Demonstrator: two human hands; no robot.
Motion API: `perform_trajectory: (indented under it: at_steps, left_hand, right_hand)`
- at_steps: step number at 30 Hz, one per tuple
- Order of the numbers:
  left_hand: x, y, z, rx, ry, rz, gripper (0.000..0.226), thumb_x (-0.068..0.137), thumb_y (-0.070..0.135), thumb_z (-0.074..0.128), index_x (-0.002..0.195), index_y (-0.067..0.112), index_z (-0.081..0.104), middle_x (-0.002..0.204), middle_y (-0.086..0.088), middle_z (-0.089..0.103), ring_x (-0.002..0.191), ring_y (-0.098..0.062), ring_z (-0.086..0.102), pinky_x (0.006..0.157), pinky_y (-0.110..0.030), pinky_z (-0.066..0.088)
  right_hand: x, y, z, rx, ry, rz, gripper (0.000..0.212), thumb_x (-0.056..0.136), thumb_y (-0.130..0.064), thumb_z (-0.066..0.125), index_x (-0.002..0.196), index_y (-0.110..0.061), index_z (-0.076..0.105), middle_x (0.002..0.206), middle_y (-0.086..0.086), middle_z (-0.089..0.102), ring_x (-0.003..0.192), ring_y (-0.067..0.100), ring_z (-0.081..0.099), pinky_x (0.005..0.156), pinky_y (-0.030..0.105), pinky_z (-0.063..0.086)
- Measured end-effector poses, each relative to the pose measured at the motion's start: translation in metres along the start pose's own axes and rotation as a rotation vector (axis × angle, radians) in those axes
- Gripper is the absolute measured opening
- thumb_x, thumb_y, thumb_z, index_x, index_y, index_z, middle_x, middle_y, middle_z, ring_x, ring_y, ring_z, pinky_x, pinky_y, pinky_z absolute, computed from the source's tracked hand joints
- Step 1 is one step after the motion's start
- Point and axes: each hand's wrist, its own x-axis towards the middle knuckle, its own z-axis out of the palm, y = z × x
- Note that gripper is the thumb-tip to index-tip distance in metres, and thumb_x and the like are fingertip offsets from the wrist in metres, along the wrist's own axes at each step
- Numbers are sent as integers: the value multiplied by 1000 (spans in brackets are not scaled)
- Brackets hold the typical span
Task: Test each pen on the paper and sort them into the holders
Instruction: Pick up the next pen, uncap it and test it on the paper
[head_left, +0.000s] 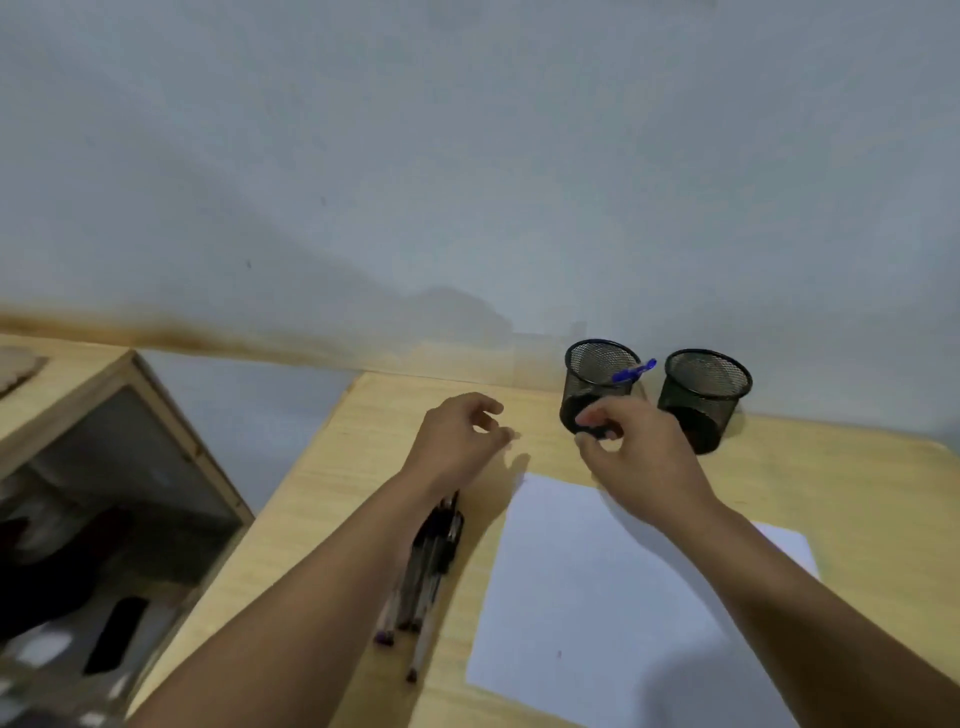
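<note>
1. The left hand hovers over the far part of the wooden counter, fingers loosely curled with the thumb and forefinger close but a gap showing between them; it holds nothing that can be seen.
2. The right hand reaches toward the base of the left holder, its thumb and forefinger curled into a ring in front of the holder's lower wall. The fingertips look nearly together, and whether they pinch anything or touch the mesh cannot be told.
3. The left holder is a black mesh cup standing at the far edge of the counter by the wall, with one blue pen leaning over its right rim.
4. The right holder, a matching black mesh cup, stands just beside it to the right; its inside is too dark to make out.
5. A white sheet of paper lies flat on the counter, near the viewer and under the right forearm.
6. A cluster of pens lies on the counter just left of the paper, partly hidden by the left forearm.
7. A wooden cabinet with a glass side stands apart at far left.
</note>
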Motion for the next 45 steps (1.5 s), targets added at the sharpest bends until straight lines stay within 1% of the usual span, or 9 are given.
perform_trajectory:
  at_steps: [4, 11, 16, 23, 27, 33, 39, 42, 45]
  left_hand:
    - [-28, -27, -39, 160, 47, -61, 11, 87, 29, 72, 94, 21, 71, 84, 7, 65, 69, -2, 60, 49, -7, 39]
    - [-55, -58, -61, 333, -32, -137, 28, 84, 46, 73, 91, 19, 73, 83, 6, 69, 79, -8, 63, 64, -26, 49]
    - [-60, -65, -61, 336, -30, -127, 31, 85, 46, 72, 96, 17, 76, 84, 3, 71, 80, -11, 65, 63, -27, 50]
    - [-58, -71, -64, 242, -64, -161, 40, 84, 43, 75, 119, 25, 70, 107, -1, 70, 89, -14, 60, 71, -24, 42]
    - [-55, -72, -68, 212, -87, -182, 29, 86, 35, 75, 112, 23, 73, 97, 2, 68, 79, -7, 58, 59, -17, 39]
    - [-59, -75, -73, 215, -32, -234, 9, 80, 21, 73, 89, 20, 74, 86, 8, 68, 79, -5, 60, 58, -21, 45]
    - [-67, -71, -76, 223, -16, -218, 13, 77, 18, 80, 86, 15, 71, 82, 8, 66, 72, -2, 58, 55, -18, 44]
    - [-69, -71, -79, 153, 7, -249, 14, 76, 17, 81, 85, 14, 71, 86, 1, 71, 71, -6, 62, 53, -16, 44]
    - [-75, -70, -82, -19, 33, -281, 14, 77, 14, 82, 87, 12, 72, 84, -3, 74, 73, -16, 70, 61, -26, 58]
  right_hand:
    - [-40, -30, 41, 175, -190, 123, 5, 86, -27, 69, 88, -30, 72, 87, -14, 70, 72, 4, 60, 64, 22, 47]
    - [-85, -83, 93, 143, -460, 84, 10, 83, -35, 65, 83, -30, 73, 81, -11, 72, 78, 7, 67, 73, 30, 57]
    - [-94, -95, 108, -5, -407, -32, 10, 83, -42, 63, 79, -34, 67, 74, -13, 64, 77, 8, 59, 84, 34, 50]
    - [-99, -101, 115, -137, -380, -149, 26, 91, -48, 54, 111, -40, 69, 100, -12, 64, 105, 17, 58, 88, 39, 39]
    - [-101, -103, 118, -135, -373, -138, 27, 92, -47, 53, 113, -41, 69, 105, -13, 63, 110, 16, 55, 89, 39, 37]
    - [-105, -101, 119, -106, -385, -167, 24, 94, -42, 52, 109, -42, 71, 93, -18, 50, 105, 13, 54, 87, 37, 39]
    - [-107, -104, 120, -133, -383, -193, 25, 96, -44, 50, 107, -43, 71, 90, -15, 48, 100, 15, 53, 82, 36, 34]
    - [-108, -104, 119, -113, -382, -183, 25, 95, -48, 49, 108, -44, 70, 92, -15, 51, 101, 14, 52, 82, 35, 32]
    - [-107, -105, 118, -87, -356, -166, 27, 93, -53, 51, 108, -42, 69, 95, -14, 58, 101, 12, 53, 84, 34, 33]
